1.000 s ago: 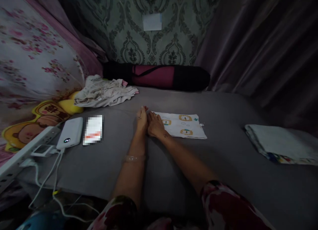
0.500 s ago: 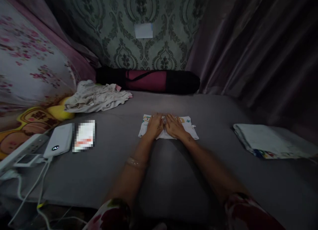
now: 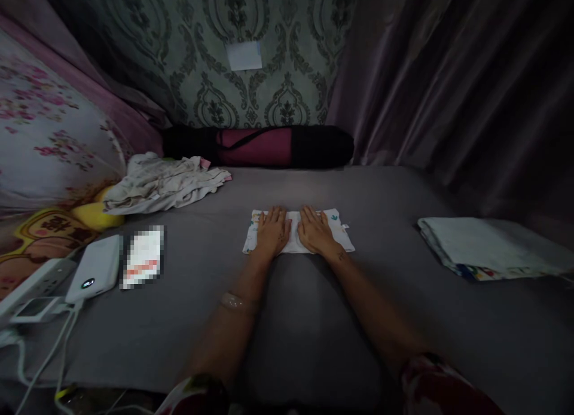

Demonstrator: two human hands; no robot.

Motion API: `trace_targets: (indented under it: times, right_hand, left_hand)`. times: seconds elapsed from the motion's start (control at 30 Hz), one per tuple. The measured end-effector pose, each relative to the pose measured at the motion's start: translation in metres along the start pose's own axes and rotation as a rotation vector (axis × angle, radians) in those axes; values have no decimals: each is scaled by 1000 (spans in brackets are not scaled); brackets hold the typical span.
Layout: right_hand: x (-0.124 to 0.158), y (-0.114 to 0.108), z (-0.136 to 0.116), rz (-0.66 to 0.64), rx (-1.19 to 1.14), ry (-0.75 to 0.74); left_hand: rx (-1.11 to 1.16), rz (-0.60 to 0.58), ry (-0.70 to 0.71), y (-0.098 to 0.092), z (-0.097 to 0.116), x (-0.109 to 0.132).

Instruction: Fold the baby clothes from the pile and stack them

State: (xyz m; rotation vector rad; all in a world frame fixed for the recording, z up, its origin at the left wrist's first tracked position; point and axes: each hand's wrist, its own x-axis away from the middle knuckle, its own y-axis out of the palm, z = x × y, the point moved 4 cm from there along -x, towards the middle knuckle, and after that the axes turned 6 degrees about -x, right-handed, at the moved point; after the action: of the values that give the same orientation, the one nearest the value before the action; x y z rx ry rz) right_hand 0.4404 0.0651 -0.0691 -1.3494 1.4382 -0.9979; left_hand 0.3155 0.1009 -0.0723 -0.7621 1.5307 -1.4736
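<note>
A folded white cloth with small coloured prints lies flat on the grey sheet, a little tag showing at its right edge. My left hand rests palm down on its left half, fingers stretched out. On the right half my right hand lies flat as well, fingers pointing away from me. A strip of bare cloth shows between the two hands. What is under the palms is hidden.
Crumpled pale clothes lie at the back left, beside a yellow cushion. A white power bank, cables and a power strip sit left. A folded cloth lies right; a black-and-pink bag lies along the wall.
My hands have moved apart sideways over the cloth, from close together at its middle. The camera view has shifted slightly.
</note>
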Motion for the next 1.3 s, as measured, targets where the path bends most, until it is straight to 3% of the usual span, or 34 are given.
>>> trace_targets:
  times: [0.23, 0.4, 0.6, 0.77, 0.97, 1.2, 1.3]
  right_hand:
    - [2, 4, 8, -26, 2, 71]
    - [4, -3, 20, 88, 3, 225]
    - [4, 2, 29, 41, 0, 281]
    - [7, -10, 40, 211, 24, 309]
    - [9, -8, 53, 170, -33, 375]
    - [8, -7, 52, 172, -89, 351]
    - [8, -17, 64, 171, -306, 378]
  left_hand:
    - [-15, -130, -43, 5, -3, 2]
    - [-45, -17, -135, 4, -11, 3]
    - [-28, -40, -190, 5, -14, 5]
    - [-64, 127, -338, -11, -22, 10]
    - [9, -56, -392, 2, -34, 8]
    - [19, -35, -369, 3, -35, 7]
    - [50, -55, -370, 1, -39, 6]
